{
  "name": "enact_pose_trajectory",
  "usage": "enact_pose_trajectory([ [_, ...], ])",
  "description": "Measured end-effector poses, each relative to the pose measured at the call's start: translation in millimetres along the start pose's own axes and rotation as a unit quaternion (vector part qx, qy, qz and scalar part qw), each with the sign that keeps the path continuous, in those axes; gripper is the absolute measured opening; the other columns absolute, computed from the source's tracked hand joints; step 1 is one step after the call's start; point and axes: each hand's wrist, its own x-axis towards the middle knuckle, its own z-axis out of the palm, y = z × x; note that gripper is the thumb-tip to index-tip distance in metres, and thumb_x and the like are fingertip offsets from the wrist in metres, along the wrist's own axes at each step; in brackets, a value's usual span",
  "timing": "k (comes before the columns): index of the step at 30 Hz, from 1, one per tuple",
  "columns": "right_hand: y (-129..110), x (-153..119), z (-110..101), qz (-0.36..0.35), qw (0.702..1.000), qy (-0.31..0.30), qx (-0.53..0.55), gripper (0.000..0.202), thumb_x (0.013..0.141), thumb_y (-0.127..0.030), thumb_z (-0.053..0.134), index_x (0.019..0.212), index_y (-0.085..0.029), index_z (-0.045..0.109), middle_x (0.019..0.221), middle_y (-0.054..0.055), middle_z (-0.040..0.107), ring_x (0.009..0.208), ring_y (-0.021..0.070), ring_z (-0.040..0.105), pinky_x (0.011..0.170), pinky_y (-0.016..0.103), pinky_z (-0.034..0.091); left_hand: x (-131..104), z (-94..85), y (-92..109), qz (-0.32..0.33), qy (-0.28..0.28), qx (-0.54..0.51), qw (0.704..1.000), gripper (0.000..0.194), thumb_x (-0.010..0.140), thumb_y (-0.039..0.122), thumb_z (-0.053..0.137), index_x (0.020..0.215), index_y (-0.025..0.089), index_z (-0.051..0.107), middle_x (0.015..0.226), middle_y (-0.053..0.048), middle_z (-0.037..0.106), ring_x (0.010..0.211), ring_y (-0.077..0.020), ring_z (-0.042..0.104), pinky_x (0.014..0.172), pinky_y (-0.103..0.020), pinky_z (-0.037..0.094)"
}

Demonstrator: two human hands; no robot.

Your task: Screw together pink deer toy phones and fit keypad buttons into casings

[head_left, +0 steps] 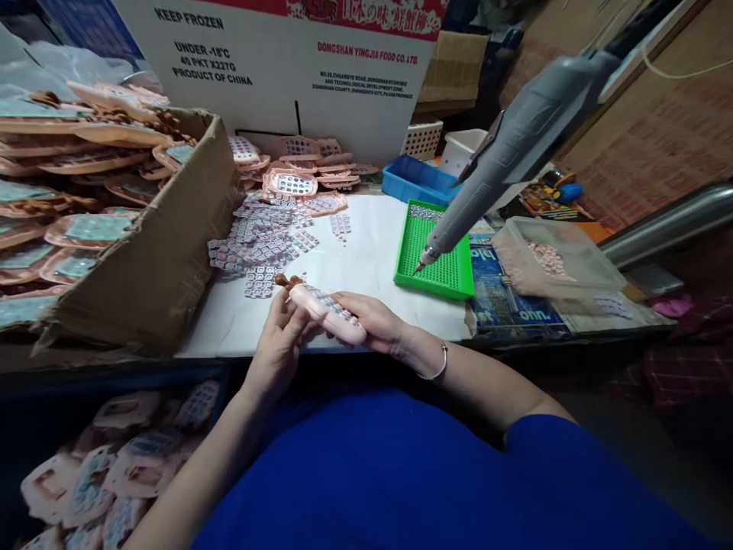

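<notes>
Pink casing is up in both hands, over the near edge of the worktop, key rows facing away. Left hand grip: clamped on the end with the brown piece. Right hand grip: clamped around the other end. Handling, my read: light, stiff moulded plastic, smooth, so a bit slippery. Shell looks sturdy; brown piece and small keys probably weaker. Best hold: long side edges, no pressure on keys. Grey driver hangs tip-down over the green tray.
</notes>
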Motion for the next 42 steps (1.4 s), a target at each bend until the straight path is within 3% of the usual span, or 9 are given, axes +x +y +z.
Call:
enact_pose_trajectory([
  [3, -1, -2, 2, -0.067, 0.985, 0.024, -0.154, 0.021, 0.094, -0.026, 0.046, 0.088, -0.015, 0.063, 0.068, -0.001, 0.064, 0.061, 0.0096, 0.057, 0.059, 0.021, 0.049, 0, -5.1, -4, 0.008, -0.018, -0.034, 0.999, 0.056, 0.064, 0.042, 0.084, 0.110, 0.022, 0.059, 0.106, -0.008, 0.070, 0.098, -0.0240, 0.068, 0.080, -0.032, 0.057],
  [6, -2, -8, 2, -0.184, 0.930, 0.051, -0.315, 0.030, 0.095, -0.037, 0.048, 0.094, -0.014, 0.068, 0.081, 0.003, 0.068, 0.077, 0.0128, 0.062, 0.076, 0.025, 0.050, -2, -5.2, -4, 0.058, 0.012, -0.061, 0.996, 0.055, 0.060, 0.035, 0.087, 0.107, 0.025, 0.059, 0.094, -0.003, 0.071, 0.092, -0.0206, 0.069, 0.080, -0.029, 0.056],
  [12, 5, -19, 1, -0.356, 0.843, 0.074, -0.397, 0.069, 0.092, -0.069, 0.029, 0.119, -0.014, 0.063, 0.105, 0.011, 0.071, 0.094, 0.0177, 0.067, 0.083, 0.030, 0.053, -5, 4.6, -3, 0.118, 0.092, -0.047, 0.988, 0.045, 0.059, 0.019, 0.087, 0.096, 0.025, 0.062, 0.102, 0.002, 0.068, 0.094, -0.0127, 0.065, 0.085, -0.021, 0.051],
  [15, 10, -19, 1, -0.395, 0.797, 0.095, -0.448, 0.061, 0.095, -0.062, 0.034, 0.127, -0.016, 0.058, 0.110, 0.011, 0.071, 0.095, 0.0171, 0.068, 0.086, 0.031, 0.053, -6, 6.2, -7, 0.141, 0.080, -0.051, 0.985, 0.045, 0.060, 0.018, 0.087, 0.096, 0.029, 0.064, 0.100, 0.004, 0.068, 0.092, -0.0107, 0.064, 0.083, -0.019, 0.051],
  [21, 13, -19, 5, -0.418, 0.769, 0.098, -0.474, 0.044, 0.100, -0.046, 0.037, 0.114, -0.014, 0.063, 0.099, 0.008, 0.073, 0.087, 0.0142, 0.068, 0.077, 0.024, 0.053, -7, 5.1, -12, 0.162, 0.065, -0.074, 0.982, 0.042, 0.063, 0.022, 0.087, 0.098, 0.037, 0.069, 0.105, 0.007, 0.069, 0.097, -0.0104, 0.065, 0.088, -0.019, 0.050],
  [28, 3, -19, 3, -0.491, 0.684, 0.119, -0.527, 0.036, 0.100, -0.033, 0.039, 0.105, -0.011, 0.067, 0.084, 0.007, 0.074, 0.071, 0.0122, 0.066, 0.067, 0.022, 0.050, -9, 12.5, -13, 0.179, 0.028, -0.055, 0.982, 0.042, 0.070, 0.022, 0.083, 0.101, 0.043, 0.066, 0.111, 0.009, 0.071, 0.109, -0.0160, 0.066, 0.101, -0.032, 0.046],
  [34, -1, -15, 0, -0.543, 0.550, 0.133, -0.620, 0.036, 0.100, -0.038, 0.042, 0.107, -0.010, 0.064, 0.093, 0.009, 0.075, 0.079, 0.0162, 0.069, 0.070, 0.027, 0.053, -10, 11.2, -11, 0.062, 0.039, -0.120, 0.990, 0.052, 0.063, 0.045, 0.085, 0.110, 0.034, 0.067, 0.117, 0.000, 0.071, 0.111, -0.0166, 0.064, 0.089, -0.024, 0.052],
  [37, 2, -12, 2, -0.558, 0.554, 0.105, -0.609, 0.041, 0.097, -0.046, 0.045, 0.109, -0.012, 0.063, 0.096, 0.008, 0.075, 0.082, 0.0168, 0.070, 0.074, 0.028, 0.055, -8, 8.8, -7, -0.022, 0.070, -0.172, 0.982, 0.062, 0.052, 0.059, 0.085, 0.100, 0.022, 0.071, 0.103, -0.006, 0.074, 0.098, -0.0208, 0.068, 0.084, -0.028, 0.055],
  [42, 7, -11, 4, -0.557, 0.619, 0.074, -0.549, 0.050, 0.093, -0.051, 0.051, 0.118, -0.009, 0.058, 0.112, 0.014, 0.071, 0.105, 0.0210, 0.067, 0.091, 0.034, 0.055, -7, 7.8, 9, -0.067, 0.103, -0.231, 0.965, 0.027, 0.063, 0.038, 0.081, 0.074, 0.017, 0.069, 0.081, -0.006, 0.073, 0.087, -0.0229, 0.069, 0.086, -0.034, 0.054],
])
